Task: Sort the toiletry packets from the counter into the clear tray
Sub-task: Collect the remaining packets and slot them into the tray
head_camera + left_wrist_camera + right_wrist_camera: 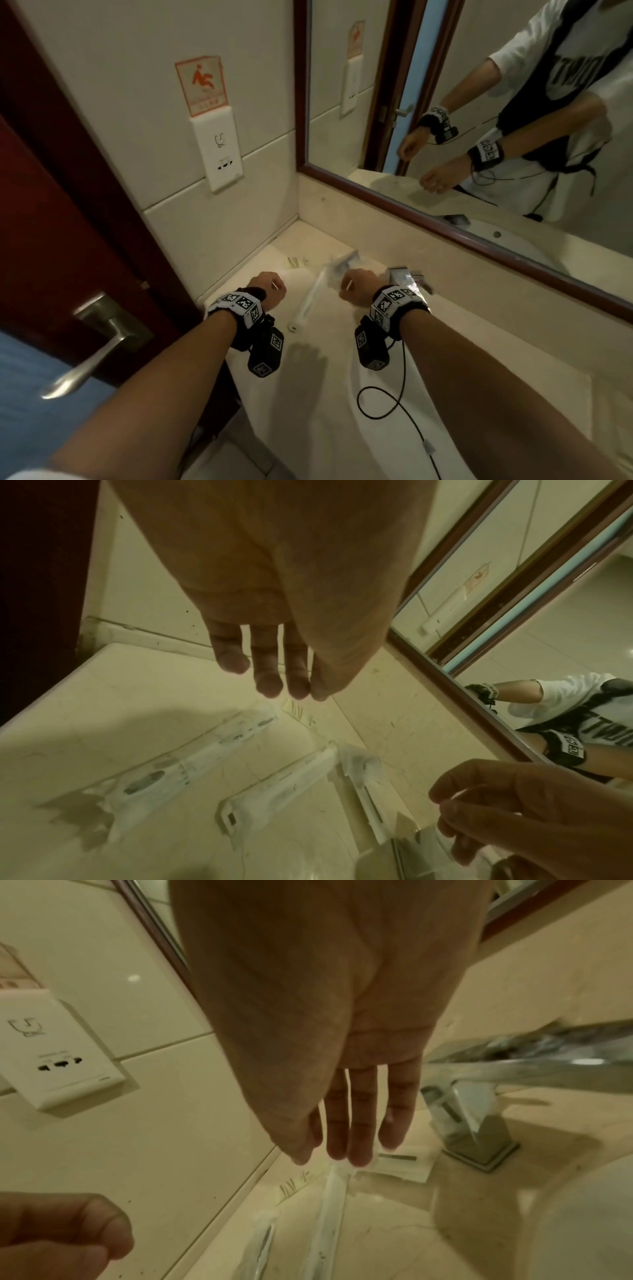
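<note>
Left hand (pixel 268 283) over beige counter (pixel 318 394), tiled wall (pixel 113 113), framed mirror (pixel 445 102)

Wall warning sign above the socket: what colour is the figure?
Orange-red slipping figure on a pale warning sign with matching border; clearest in the head view.

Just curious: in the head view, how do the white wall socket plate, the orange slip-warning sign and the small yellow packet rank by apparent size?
1. White wall socket plate.
2. Orange slip-warning sign, somewhat smaller.
3. Small yellow packet, far smallest.
</note>
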